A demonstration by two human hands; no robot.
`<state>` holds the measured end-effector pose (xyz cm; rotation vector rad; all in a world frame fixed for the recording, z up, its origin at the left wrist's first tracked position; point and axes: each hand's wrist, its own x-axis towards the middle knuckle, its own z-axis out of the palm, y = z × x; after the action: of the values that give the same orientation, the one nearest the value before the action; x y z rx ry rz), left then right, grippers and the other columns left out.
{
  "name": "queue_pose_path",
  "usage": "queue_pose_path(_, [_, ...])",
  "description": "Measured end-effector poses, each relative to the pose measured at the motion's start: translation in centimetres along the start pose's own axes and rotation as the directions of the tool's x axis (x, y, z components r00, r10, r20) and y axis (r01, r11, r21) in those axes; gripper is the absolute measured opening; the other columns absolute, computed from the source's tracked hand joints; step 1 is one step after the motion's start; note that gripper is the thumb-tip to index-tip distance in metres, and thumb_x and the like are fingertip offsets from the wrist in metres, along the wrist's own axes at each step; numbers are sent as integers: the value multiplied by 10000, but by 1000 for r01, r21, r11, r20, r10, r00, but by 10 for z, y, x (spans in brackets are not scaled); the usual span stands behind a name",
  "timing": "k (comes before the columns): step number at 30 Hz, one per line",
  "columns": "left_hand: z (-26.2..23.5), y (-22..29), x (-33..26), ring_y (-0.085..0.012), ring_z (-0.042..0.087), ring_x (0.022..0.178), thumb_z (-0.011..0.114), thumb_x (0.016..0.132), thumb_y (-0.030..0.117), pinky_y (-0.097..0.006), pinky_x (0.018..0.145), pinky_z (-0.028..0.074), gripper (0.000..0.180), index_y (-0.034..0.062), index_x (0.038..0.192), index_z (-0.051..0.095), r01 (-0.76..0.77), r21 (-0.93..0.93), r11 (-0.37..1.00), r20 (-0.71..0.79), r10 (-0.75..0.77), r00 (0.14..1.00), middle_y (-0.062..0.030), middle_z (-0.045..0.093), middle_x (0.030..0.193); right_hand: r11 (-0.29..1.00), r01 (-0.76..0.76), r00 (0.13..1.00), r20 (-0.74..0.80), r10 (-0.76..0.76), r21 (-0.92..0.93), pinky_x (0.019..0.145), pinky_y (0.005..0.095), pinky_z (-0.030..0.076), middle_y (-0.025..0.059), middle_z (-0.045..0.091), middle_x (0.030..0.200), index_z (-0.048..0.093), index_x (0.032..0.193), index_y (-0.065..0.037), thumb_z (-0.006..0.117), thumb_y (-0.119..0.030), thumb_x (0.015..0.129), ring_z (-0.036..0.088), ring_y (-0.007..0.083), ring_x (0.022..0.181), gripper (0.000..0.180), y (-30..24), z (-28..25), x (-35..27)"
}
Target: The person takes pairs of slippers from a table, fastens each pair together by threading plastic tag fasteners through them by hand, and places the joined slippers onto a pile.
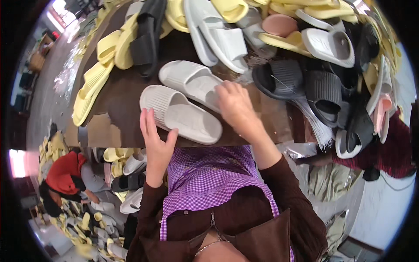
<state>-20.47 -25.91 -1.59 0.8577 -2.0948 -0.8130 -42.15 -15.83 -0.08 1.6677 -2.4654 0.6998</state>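
Note:
Two light grey slide slippers lie side by side at the table's near edge, straps to the left and heels to the right. The nearer grey slide [196,124] has my left hand [158,148] at its strap side, index and middle fingers stretched out against it and thumb spread apart. My right hand [239,109] is closed over the heel end of the farther grey slide [198,85]; its fingertips are partly hidden. Both soles rest on the brown table [122,91].
Yellow slides [91,87] and a black slide [146,43] lie at left; white slides [218,32] lie beyond. Black slides [283,78] and a bundle of white strands [312,122] are on the right. A person in red [65,174] bends among floor piles at lower left.

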Motion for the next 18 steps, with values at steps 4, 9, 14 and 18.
queue_pose_path(4, [9, -23, 21, -391, 329, 1291, 545, 787, -2, -413, 1049, 303, 574, 5, 1338, 383, -149, 183, 972, 15, 148, 989, -222, 319, 1402, 993, 65, 998, -29, -63, 103, 862, 422, 412, 134, 589, 1044, 578, 1070, -21, 613, -72, 768, 530, 322, 1001, 309, -10, 12, -18])
queue_pose_path(9, [-3, -30, 29, -383, 343, 1287, 534, 783, -13, -410, 1046, 309, 555, 3, 1323, 407, -133, 152, 979, 57, 126, 990, -222, 324, 1405, 892, 211, 953, -289, -96, 400, 806, 370, 455, 110, 603, 982, 577, 1094, -25, 613, -83, 808, 581, 267, 872, 294, 8, 11, -42])
queue_pose_path(14, [-5, -9, 29, -365, 387, 1264, 530, 792, -9, -405, 1034, 324, 489, -6, 1276, 455, -176, 185, 967, 41, 171, 984, -216, 378, 1374, -25, -288, 826, 262, 499, 957, 678, 311, 487, 77, 601, 909, 551, 1144, -46, 582, -102, 883, 573, 143, 685, 269, 58, 6, -69])
queue_pose_path(18, [1, 21, 28, -363, 421, 1236, 530, 803, 3, -406, 1019, 340, 436, -12, 1236, 485, -229, 140, 963, 37, 226, 973, -209, 418, 1346, -578, -79, 739, 437, 513, 812, 625, 293, 489, 79, 600, 885, 538, 1124, -58, 566, -84, 898, 554, 112, 641, 229, 87, 10, -73])
